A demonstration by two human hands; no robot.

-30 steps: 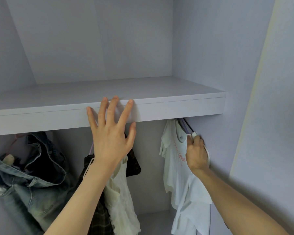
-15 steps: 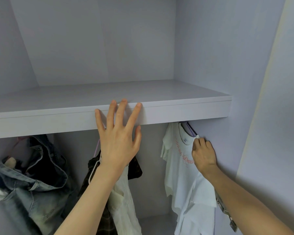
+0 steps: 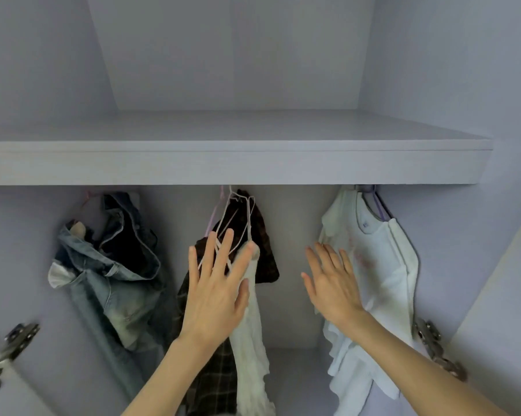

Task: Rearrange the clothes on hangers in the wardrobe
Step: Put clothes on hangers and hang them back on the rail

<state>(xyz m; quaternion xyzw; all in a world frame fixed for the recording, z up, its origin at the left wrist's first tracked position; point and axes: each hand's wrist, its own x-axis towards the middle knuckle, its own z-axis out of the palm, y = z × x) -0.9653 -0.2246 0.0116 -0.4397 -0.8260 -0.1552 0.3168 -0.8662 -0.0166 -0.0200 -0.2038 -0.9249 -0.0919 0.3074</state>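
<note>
From the head view, the cream top [image 3: 250,319] and dark plaid garment [image 3: 253,235] hang under the middle of the shelf [image 3: 238,166], right behind the left hand [image 3: 215,291], while the white T-shirt [image 3: 382,265] hangs at the shelf's right end, beside the right hand [image 3: 332,283]. Jeans [image 3: 109,265] hang toward the shelf's left end inside the pale lilac wardrobe, with metal hinges [image 3: 430,340] on its side walls. Both hands are spread with straight fingers and hold nothing; whether they touch the cloth I cannot tell.
</note>
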